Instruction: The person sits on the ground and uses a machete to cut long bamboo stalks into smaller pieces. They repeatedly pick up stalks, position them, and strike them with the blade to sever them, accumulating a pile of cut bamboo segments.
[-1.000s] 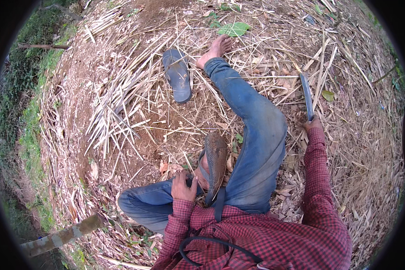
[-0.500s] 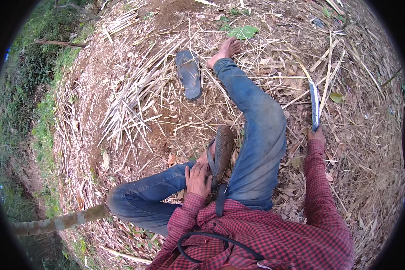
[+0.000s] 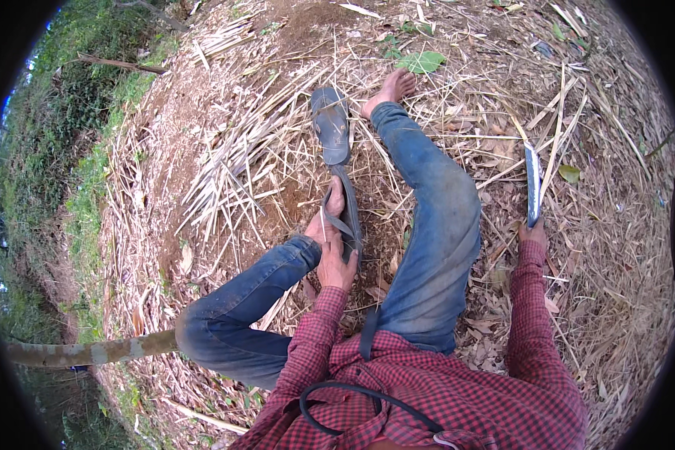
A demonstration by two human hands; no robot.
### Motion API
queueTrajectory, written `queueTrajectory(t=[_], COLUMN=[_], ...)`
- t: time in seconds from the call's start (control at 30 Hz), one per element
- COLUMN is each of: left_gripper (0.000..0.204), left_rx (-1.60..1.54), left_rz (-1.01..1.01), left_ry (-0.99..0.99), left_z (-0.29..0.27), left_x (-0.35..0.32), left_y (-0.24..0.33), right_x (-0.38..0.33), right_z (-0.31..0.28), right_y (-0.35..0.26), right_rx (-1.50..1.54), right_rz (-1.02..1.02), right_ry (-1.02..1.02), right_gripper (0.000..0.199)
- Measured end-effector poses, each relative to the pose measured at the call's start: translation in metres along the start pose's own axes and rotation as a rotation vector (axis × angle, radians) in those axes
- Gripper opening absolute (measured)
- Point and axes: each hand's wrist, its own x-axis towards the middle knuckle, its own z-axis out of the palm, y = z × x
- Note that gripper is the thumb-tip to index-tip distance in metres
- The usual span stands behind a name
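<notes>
My right hand (image 3: 533,232) is closed around the handle end of a long knife (image 3: 533,176), its blade pointing forward just above the leaf litter. Between my legs, my left hand (image 3: 337,268) is at the heel of my left foot (image 3: 328,214). The heel end of a grey flip-flop (image 3: 348,217) sits between its thumb and fingers; the fingertips are partly hidden. That flip-flop stands tilted on edge along the foot, its strap still across it. A second flip-flop (image 3: 330,126) lies on the ground just ahead. My right foot (image 3: 391,91) is bare.
Split cane strips (image 3: 229,176) lie in a loose pile ahead on the left. A thin trunk (image 3: 94,351) crosses beside my left knee. Green bushes (image 3: 64,142) line the far left. Dry leaves and straw (image 3: 607,247) cover the ground at right, and a green leaf (image 3: 421,62) lies near my bare foot.
My left foot has swung forward with its flip-flop, the toes now close to the loose one. My left hand followed from the ankle to the heel. The knife stays in my right hand.
</notes>
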Motion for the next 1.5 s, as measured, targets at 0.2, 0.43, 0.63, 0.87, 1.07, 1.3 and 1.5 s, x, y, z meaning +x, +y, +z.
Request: queueTrajectory(t=[0.2, 0.43, 0.63, 0.87, 1.07, 1.3, 1.5], left_gripper=[0.067, 0.06, 0.057, 0.058, 0.061, 0.062, 0.072], left_rx=[0.13, -0.009, 0.12, 0.446, 0.494, 0.154, 0.091], left_rz=[0.149, 0.273, 0.287, 0.258, 0.305, 0.189, 0.066], left_ry=[-0.05, 0.003, 0.044, -0.122, -0.259, -0.282, -0.088], left_z=[0.029, 0.064, 0.067, 0.047, 0.039, 0.005, 0.009], left_x=[-0.015, -0.01, 0.008, 0.02, -0.013, 0.002, 0.056], left_y=[0.004, -0.01, 0.001, 0.015, 0.004, 0.009, 0.002], right_x=[-0.002, -0.002, 0.001, -0.022, -0.084, -0.107, -0.123], right_z=[-0.006, -0.006, -0.003, -0.01, -0.012, -0.046, -0.022], right_y=[-0.003, -0.002, 0.003, 0.012, 0.044, 0.038, 0.109], right_rx=[-0.011, -0.024, 0.005, 0.073, 0.17, 0.097, 0.031], right_rz=[0.006, 0.018, 0.013, 0.009, -0.057, 0.0, 0.043], right_ry=[-0.011, -0.008, -0.029, -0.126, -0.242, -0.191, 0.062], right_gripper=[0.06, 0.061, 0.064, 0.061, 0.067, 0.055, 0.059])
